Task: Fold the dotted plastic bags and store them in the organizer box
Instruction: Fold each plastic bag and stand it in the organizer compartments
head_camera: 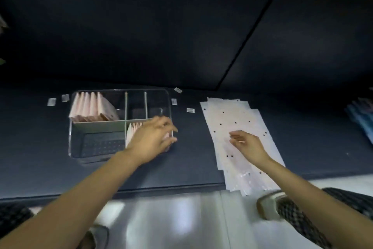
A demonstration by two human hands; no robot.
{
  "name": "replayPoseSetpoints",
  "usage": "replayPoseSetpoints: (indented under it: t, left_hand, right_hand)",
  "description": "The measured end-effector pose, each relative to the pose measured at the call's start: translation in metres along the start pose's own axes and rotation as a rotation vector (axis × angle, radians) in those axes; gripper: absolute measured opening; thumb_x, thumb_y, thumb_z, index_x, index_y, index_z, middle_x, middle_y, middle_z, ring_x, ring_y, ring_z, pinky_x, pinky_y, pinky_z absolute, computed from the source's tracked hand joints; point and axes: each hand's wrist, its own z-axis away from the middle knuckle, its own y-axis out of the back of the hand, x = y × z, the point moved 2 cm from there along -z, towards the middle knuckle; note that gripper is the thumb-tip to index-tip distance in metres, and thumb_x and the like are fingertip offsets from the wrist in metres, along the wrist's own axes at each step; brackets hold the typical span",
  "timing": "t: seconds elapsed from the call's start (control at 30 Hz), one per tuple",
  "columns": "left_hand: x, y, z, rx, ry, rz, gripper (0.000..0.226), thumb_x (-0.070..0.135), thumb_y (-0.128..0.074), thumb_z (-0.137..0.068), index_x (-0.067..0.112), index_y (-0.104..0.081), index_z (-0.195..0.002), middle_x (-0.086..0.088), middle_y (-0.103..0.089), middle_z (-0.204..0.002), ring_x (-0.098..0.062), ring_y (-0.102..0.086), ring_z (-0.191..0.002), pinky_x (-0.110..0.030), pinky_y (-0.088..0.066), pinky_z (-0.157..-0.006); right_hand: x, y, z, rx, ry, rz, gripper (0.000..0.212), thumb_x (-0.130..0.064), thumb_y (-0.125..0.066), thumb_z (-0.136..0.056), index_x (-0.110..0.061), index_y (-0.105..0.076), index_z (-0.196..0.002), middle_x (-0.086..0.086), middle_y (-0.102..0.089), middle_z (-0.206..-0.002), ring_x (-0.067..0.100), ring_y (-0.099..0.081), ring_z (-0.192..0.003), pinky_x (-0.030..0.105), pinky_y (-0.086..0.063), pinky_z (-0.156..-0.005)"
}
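Observation:
A clear organizer box (77, 95) with dividers stands on the dark table, left of centre. Several folded pinkish bags (90, 107) stand upright in its back left compartment, and more folded bags (134, 129) stand in the front right compartment. My left hand (153, 137) reaches over that front right compartment, fingers curled at the box's right wall; whether it holds a bag is hidden. A stack of flat, translucent dotted plastic bags (228, 121) lies to the right. My right hand (246, 144) rests on top of the stack, fingers spread and touching the top bag.
Small clear packets (51, 102) (190, 110) lie around the box on the table. Blue material (361, 115) sits at the far right edge. The table's front edge (141, 189) runs below the box; my shoes (282, 206) and a shiny floor show beneath.

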Motion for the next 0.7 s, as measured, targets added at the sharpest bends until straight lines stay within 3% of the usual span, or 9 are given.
replayPoseSetpoints:
  t: [0.1,0.23,0.33,0.4,0.5,0.6,0.7]
  left_hand:
    - [0.031,-0.058,0.011,-0.253,-0.056,0.008,0.033,0.039,-0.056,-0.091,0.021,-0.062,-0.119,0.003,-0.056,-0.124,-0.018,-0.049,-0.117,-0.030,-0.038,-0.100]
    - [0.042,-0.118,0.040,-0.502,0.062,-0.056,0.050,0.048,-0.046,-0.094,0.029,-0.041,-0.140,0.009,-0.029,-0.150,-0.010,-0.024,-0.138,-0.026,-0.025,-0.110]
    - [0.043,-0.133,0.051,-0.504,0.077,-0.068,0.054,0.049,-0.045,-0.094,0.030,-0.035,-0.143,0.012,-0.018,-0.155,-0.007,-0.013,-0.142,-0.025,-0.020,-0.112]
    - [0.041,-0.133,0.052,-0.487,0.075,-0.052,0.053,0.049,-0.046,-0.093,0.030,-0.036,-0.142,0.012,-0.019,-0.154,-0.007,-0.014,-0.142,-0.024,-0.019,-0.112]
    - [0.043,-0.131,0.051,-0.485,0.085,-0.039,0.052,0.049,-0.048,-0.093,0.032,-0.037,-0.141,0.013,-0.020,-0.153,-0.007,-0.015,-0.141,-0.024,-0.020,-0.112]
    - [0.051,-0.127,0.047,-0.482,0.110,-0.019,0.052,0.049,-0.047,-0.093,0.032,-0.037,-0.141,0.015,-0.022,-0.152,-0.005,-0.015,-0.141,-0.021,-0.017,-0.112]
    - [0.063,-0.124,0.036,-0.443,0.093,0.066,0.061,0.050,-0.051,-0.091,0.032,-0.030,-0.145,0.017,-0.022,-0.152,-0.003,-0.013,-0.141,-0.016,-0.010,-0.112]
  right_hand:
    - [0.068,0.012,0.026,-0.138,-0.031,0.252,0.047,-0.027,-0.067,-0.087,-0.014,-0.054,-0.130,0.002,-0.053,-0.134,0.018,-0.052,-0.119,0.018,-0.037,-0.099]
    - [0.122,0.006,0.058,-0.381,0.059,0.410,0.075,-0.040,-0.071,-0.080,-0.028,-0.033,-0.144,-0.013,-0.023,-0.151,0.007,-0.024,-0.137,0.016,-0.021,-0.109]
    - [0.142,0.001,0.064,-0.331,0.116,0.476,0.065,-0.039,-0.061,-0.087,-0.031,-0.032,-0.145,-0.013,-0.020,-0.154,0.009,-0.020,-0.142,0.019,-0.017,-0.112]
    - [0.146,-0.004,0.063,-0.242,0.162,0.480,0.048,-0.037,-0.055,-0.092,-0.031,-0.045,-0.138,-0.011,-0.028,-0.153,0.009,-0.024,-0.142,0.020,-0.021,-0.112]
    - [0.143,-0.010,0.060,-0.117,0.197,0.450,0.028,-0.034,-0.053,-0.094,-0.032,-0.064,-0.120,-0.013,-0.043,-0.143,0.005,-0.032,-0.137,0.008,-0.023,-0.104]
    - [0.133,-0.013,0.059,-0.100,0.193,0.360,0.026,-0.033,-0.050,-0.096,-0.031,-0.067,-0.115,-0.014,-0.050,-0.138,0.005,-0.035,-0.135,0.013,-0.028,-0.105]
    - [0.110,-0.017,0.057,-0.195,0.272,0.288,0.030,-0.033,-0.044,-0.099,-0.030,-0.063,-0.122,-0.014,-0.051,-0.137,0.005,-0.033,-0.135,0.019,-0.031,-0.107]
